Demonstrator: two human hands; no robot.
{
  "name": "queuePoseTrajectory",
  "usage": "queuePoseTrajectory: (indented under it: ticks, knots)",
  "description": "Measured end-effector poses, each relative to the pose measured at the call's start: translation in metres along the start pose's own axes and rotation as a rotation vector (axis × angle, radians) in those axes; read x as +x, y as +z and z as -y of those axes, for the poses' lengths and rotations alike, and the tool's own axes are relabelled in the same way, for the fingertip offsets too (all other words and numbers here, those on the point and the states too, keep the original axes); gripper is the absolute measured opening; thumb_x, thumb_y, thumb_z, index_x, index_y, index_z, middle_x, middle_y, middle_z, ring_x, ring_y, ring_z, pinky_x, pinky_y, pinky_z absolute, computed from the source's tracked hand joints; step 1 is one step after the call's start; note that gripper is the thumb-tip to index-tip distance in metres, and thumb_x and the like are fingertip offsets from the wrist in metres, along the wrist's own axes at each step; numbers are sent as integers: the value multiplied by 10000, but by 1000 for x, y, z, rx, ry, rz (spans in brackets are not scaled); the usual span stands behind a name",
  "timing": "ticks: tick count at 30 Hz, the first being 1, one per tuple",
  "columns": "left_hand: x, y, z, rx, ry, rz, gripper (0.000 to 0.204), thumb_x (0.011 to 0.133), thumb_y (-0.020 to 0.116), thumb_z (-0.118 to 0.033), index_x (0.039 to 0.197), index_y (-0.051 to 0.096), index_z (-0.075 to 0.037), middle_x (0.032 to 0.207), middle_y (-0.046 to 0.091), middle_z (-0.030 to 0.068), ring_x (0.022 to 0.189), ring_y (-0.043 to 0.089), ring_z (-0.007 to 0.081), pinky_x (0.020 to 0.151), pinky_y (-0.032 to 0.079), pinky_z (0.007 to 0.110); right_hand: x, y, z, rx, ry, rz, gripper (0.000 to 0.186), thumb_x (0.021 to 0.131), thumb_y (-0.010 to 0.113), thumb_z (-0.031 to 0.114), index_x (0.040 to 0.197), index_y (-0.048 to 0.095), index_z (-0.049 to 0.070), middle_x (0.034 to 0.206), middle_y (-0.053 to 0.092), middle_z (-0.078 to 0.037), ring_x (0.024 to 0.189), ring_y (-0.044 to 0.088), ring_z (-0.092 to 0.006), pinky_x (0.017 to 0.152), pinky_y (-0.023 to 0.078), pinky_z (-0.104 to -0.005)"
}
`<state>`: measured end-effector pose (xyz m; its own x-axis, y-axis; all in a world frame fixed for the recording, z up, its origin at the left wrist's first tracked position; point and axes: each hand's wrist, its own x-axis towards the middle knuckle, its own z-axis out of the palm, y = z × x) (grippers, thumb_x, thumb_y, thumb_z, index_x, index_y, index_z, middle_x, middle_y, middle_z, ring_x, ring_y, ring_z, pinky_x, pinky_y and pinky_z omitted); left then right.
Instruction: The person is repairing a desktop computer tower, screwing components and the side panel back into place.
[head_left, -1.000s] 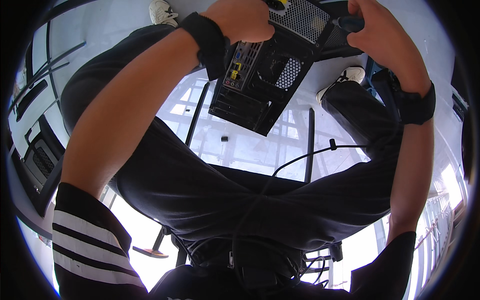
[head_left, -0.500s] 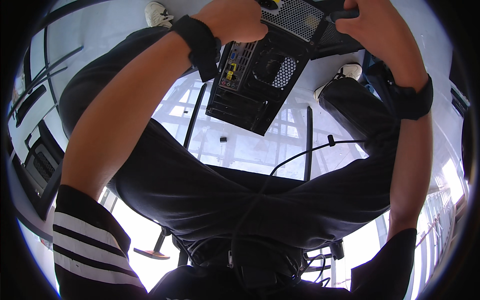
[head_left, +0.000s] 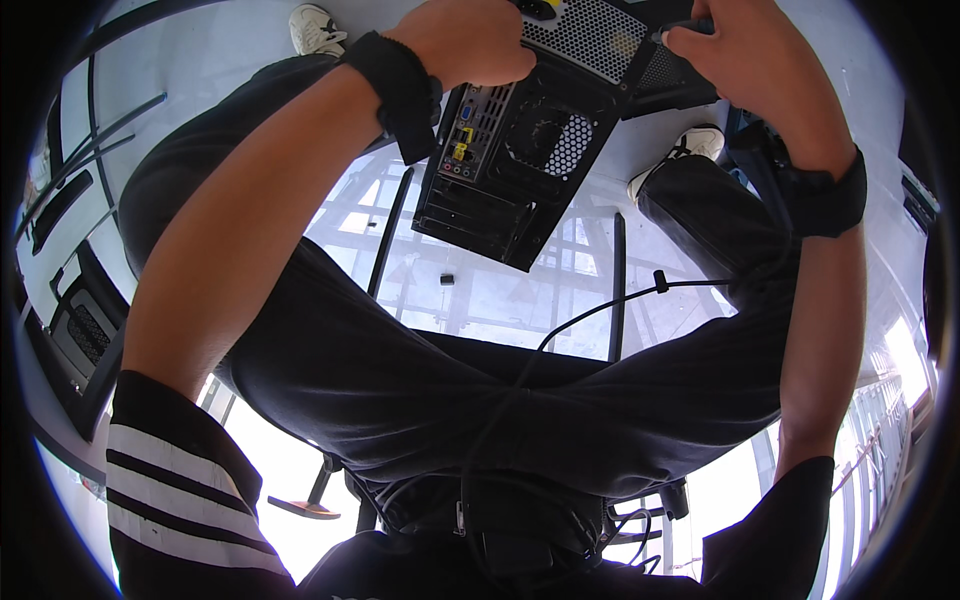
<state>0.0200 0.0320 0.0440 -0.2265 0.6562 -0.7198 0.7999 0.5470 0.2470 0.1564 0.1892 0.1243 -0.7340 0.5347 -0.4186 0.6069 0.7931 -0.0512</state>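
A black computer tower (head_left: 530,210) sits between my legs, showing its rear port panel (head_left: 465,140) and perforated vents (head_left: 580,40). My left hand (head_left: 470,45) is closed at its top left edge, gripping the case, with the fingertips partly hidden. At the case's upper right, my right hand (head_left: 745,65) has thumb and fingers curled round a dark-handled tool, apparently a screwdriver (head_left: 685,30), whose end is at the case beside the mesh section. A yellow-marked socket (head_left: 538,8) shows at the top.
A small black piece (head_left: 447,280) lies below the tower. Dark bars (head_left: 618,280) flank it, and a black cable (head_left: 610,305) crosses my legs. My shoes (head_left: 318,30) rest on the pale floor. Black frame parts (head_left: 80,320) lie at the far left.
Both my hands and the tower shifted slightly up and left from a second ago. Over the last half second my right hand's fingers moved slightly on the tool; little else differs.
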Motion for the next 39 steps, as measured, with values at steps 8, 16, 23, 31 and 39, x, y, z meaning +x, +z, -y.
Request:
queuePoseTrajectory:
  ticks: [8,16,23,31,39]
  knots:
    - [-8,-9,3,-71,54,35,354,877,570,-217,909,728,97,997,718,301,950,712,438,859,557,492,-17,6,3,-22,-169,-208,281,755,745,209,884,667,-29,864,663,-245,839,647,-402,727,510,-439]
    - [2,1,2,6,16,9,352,876,575,-218,921,728,96,1013,717,303,970,709,438,870,557,495,0,5,-4,-10,-117,-25,223,753,713,191,802,663,-22,848,671,-234,862,650,-401,736,505,-457]
    - [0,2,5,-21,46,-2,349,873,572,-217,925,733,89,1014,719,298,965,711,436,859,560,491,-14,10,7,-9,-223,-199,202,755,685,176,820,726,-12,833,673,-243,831,655,-411,741,526,-457]
    - [-4,-2,2,-8,62,1,348,877,571,-218,925,736,85,1015,722,293,965,711,434,861,562,489,10,9,-5,91,-89,40,215,748,689,169,841,738,-18,798,687,-240,766,670,-417,701,537,-463]
    - [-5,-6,1,-40,45,24,364,897,574,-230,941,728,97,1016,719,299,971,712,430,869,560,488,-11,14,2,3,-236,-197,228,761,694,189,839,731,-22,782,682,-241,764,671,-422,708,538,-467]
